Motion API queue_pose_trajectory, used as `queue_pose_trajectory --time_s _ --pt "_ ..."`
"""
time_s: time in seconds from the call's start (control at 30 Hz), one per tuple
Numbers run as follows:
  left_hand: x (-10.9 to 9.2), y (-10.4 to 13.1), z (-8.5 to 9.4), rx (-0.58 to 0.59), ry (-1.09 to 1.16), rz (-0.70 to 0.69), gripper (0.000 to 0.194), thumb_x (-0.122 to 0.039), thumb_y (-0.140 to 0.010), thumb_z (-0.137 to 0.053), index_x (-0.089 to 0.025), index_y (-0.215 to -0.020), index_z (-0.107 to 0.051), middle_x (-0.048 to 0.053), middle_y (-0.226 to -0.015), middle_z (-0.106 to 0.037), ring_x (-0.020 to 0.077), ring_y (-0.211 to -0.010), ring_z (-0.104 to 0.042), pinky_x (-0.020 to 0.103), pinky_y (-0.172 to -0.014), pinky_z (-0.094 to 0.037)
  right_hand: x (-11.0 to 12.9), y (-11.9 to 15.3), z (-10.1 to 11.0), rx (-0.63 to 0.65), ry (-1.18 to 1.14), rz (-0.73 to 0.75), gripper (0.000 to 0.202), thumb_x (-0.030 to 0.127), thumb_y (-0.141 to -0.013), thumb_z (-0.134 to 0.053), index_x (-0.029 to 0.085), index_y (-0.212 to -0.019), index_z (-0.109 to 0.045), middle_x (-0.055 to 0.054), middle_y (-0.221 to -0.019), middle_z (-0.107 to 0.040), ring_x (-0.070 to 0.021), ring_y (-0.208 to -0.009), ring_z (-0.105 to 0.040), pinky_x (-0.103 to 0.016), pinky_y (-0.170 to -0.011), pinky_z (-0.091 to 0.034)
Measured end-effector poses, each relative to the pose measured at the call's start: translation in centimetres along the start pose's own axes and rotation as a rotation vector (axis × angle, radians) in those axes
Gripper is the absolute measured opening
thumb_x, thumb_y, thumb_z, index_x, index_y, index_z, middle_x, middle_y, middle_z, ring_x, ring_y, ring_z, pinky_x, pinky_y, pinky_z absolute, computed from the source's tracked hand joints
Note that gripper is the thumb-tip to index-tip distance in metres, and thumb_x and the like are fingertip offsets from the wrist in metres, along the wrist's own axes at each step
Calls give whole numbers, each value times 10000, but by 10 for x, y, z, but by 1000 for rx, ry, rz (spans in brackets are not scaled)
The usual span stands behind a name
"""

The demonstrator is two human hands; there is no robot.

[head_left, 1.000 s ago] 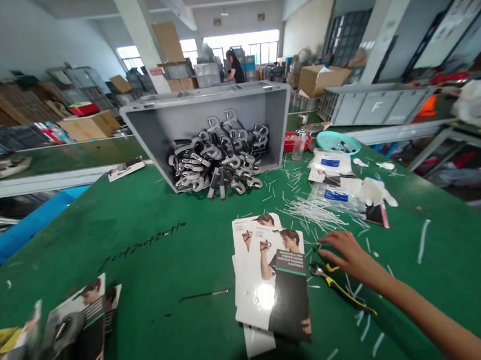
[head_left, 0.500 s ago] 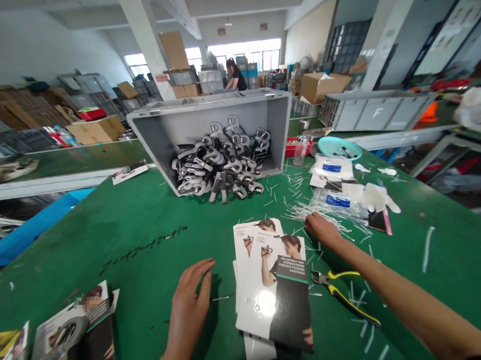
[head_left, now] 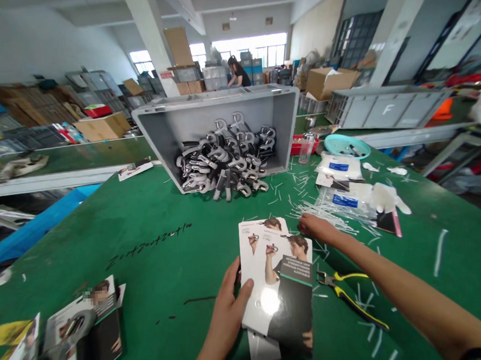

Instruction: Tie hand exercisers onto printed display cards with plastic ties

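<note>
A small stack of printed cards [head_left: 291, 307] lies in front of me; the top one reads "Adjustable Grip Strengthener". My left hand [head_left: 229, 308] is at the stack's left edge, thumb over the card's face and fingers at its side, pinching it. Beyond the stack, my right hand [head_left: 319, 230] is closed at the edge of a heap of thin white plastic strips [head_left: 328, 218]; its fingertips are mostly hidden. Yellow-and-black pliers [head_left: 356, 303] lie right of the cards. Across the table, many grey-and-black hand grips [head_left: 227, 164] fill a tipped grey bin [head_left: 155, 125].
At the lower left, hand grips [head_left: 71, 342] lie on more printed cards. Plastic bags with blue labels [head_left: 343, 201], a white glove [head_left: 384, 198] and a turquoise bowl [head_left: 336, 141] are on the right. Another person [head_left: 239, 74] works far behind the bin.
My left hand has moved right from the bare table onto the left edge of the cards. The right hand stays by the white strips, shifted slightly left. The view has shifted a little.
</note>
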State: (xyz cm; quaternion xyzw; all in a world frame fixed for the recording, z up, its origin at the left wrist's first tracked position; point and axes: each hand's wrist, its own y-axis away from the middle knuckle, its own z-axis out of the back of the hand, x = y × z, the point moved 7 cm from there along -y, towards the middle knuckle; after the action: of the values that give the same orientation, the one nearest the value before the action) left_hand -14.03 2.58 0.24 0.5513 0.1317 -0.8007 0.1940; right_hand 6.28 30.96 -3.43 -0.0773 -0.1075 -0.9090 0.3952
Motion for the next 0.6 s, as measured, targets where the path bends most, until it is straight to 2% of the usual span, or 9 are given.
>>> queue_pose_trajectory --time_s 0.07,0.2,0.3,0.37,0.47,0.53,0.6 --pt "1 3 -1 -50 19 21 460 -405 -950 -470 -210 -1361 -538 117 -1424 -539 269 -1323 -490 467 -1140 -345 2 -2 -1 4 -7 -7 81 159 -834 -613 169 -892 -668 -92 -979 -659 -193 -871 -615 -231 -708 -416" --pt "-1 13 -1 -239 -3 16 409 -373 -976 -415 -215 -1317 -575 95 -1377 -584 242 -1294 -514 429 -1124 -372 -1 0 7 -47 -43 -79 92 153 -845 -571 147 -909 -637 -107 -922 -672 -197 -807 -608 -258 -697 -415" --pt "-7 19 3 -292 -53 -32 388 -324 -991 -387 -210 -1317 -562 102 -1376 -572 232 -1281 -520 429 -1107 -393 -6 11 24 -115 -111 -135 124 182 -881 -502 146 -929 -611 -96 -871 -671 -200 -769 -604 -283 -696 -432" --pt "-22 19 12 -294 -156 -125 377 -285 -988 -408 -225 -1335 -543 101 -1412 -535 241 -1315 -479 465 -1119 -370 -1 26 41 -148 -169 -132 154 212 -906 -466 161 -955 -603 -75 -878 -673 -191 -778 -609 -282 -711 -448" --pt "-69 18 23 -233 -360 -402 391 -211 -970 -453 -273 -1346 -540 78 -1422 -531 264 -1369 -400 506 -1115 -348 34 60 68 -131 -305 -21 183 307 -938 -466 207 -990 -611 -32 -901 -676 -173 -771 -608 -269 -693 -463" --pt "-104 18 16 -81 -451 -606 390 -193 -969 -456 -276 -1336 -556 78 -1375 -581 273 -1335 -434 493 -1070 -382 74 85 84 -52 -469 119 182 354 -941 -502 238 -999 -630 -18 -892 -672 -170 -729 -587 -272 -650 -454" --pt "-127 15 2 88 -539 -703 352 -249 -974 -482 -244 -1312 -581 93 -1290 -643 282 -1219 -520 480 -1008 -407 113 107 98 4 -529 237 148 337 -941 -524 255 -972 -643 -16 -880 -663 -159 -698 -570 -273 -640 -446"
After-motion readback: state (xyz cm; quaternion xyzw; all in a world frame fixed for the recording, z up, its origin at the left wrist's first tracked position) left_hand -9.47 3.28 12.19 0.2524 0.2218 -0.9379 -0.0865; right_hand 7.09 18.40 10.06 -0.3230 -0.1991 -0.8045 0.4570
